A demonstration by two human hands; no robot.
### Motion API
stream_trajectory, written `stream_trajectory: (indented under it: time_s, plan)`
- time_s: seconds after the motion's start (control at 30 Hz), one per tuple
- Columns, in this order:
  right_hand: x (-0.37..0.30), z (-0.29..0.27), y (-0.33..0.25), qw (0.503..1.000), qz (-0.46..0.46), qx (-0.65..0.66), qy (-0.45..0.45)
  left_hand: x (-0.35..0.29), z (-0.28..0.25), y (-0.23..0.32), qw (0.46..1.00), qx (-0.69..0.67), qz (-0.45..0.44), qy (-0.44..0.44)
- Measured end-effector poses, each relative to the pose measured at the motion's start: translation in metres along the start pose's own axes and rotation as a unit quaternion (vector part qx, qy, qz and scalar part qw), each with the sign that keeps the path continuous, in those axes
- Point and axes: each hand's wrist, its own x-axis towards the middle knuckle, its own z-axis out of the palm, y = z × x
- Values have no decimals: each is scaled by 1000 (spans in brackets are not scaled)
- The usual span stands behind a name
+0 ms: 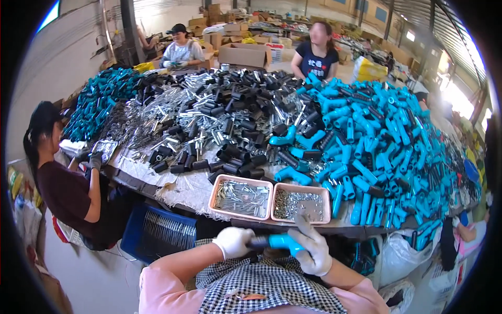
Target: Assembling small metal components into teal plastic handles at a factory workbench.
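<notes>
Close to my apron I hold a teal and black plastic handle (285, 243) between both hands. My left hand (234, 242), in a white glove, is closed around its black end. My right hand (314, 251), also gloved, grips the teal end, with a finger or two stretched up toward the trays. Just beyond my hands, at the table's near edge, stand two pink trays. The left tray (213, 203) holds slim metal pins; the right tray (327, 206) holds small metal pieces. My right fingertips overlap the right tray's near rim in view; whether they touch it I cannot tell.
Teal handles (381, 136) pile up at right. Black sleeves (238, 154) and metal rods (196, 138) heap up mid-table. A blue crate (133, 235) of metal rods sits below left. A white sack (405, 256) stands below right. Co-workers sit at left and across the table.
</notes>
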Motion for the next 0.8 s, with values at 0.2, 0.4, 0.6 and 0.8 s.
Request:
stream_trajectory:
  time_s: [0.2,0.4,0.6,0.8]
  plan:
    - [-5,-9,68,977,180,102,57,5,12,-15,989,-86,41,114]
    - [-18,-13,40,988,99,109,-48,-2,22,9,988,-37,111,-100]
    - [1,-11,11,995,1,88,-52,10,6,2,992,-86,-73,48]
    - [-7,-17,62,982,158,89,48,1,1,14,987,-132,5,89]
